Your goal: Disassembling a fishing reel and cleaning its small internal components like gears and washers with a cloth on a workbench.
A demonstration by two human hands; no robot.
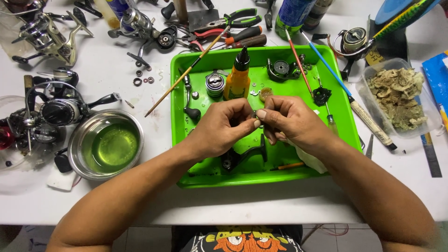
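Your left hand point(223, 126) and right hand point(287, 122) meet fingertip to fingertip over the middle of the green tray point(344, 122), both pinched together on one small dark part point(255, 113) held between them; it is too small to make out in detail.

You have little open room inside the tray. Just behind your knuckles stands an orange bottle with a black nozzle point(238, 77), upright, with a round metal spool point(214, 84) beside it on the left and a dark reel housing point(281, 69) toward the far rim. Under your wrists lies a black reel handle point(242, 156), and a white cloth point(308, 158) sits beneath your right hand. A small black gear piece point(321, 95) rests near the right wall.

Three long brushes cross the far rim: a wooden-handled one point(186, 72) slants over the left corner, a red one point(298, 63) and a blue one point(329, 67) slant over the right.

Left of the tray, a steel bowl of green liquid point(106, 144) sits near your left forearm, with fishing reels point(60, 109) crowded beyond it. To the right, a clear tub of dried scraps point(399, 98) stands close to the tray's wall. The near table edge point(261, 205) in front of the tray is bare.
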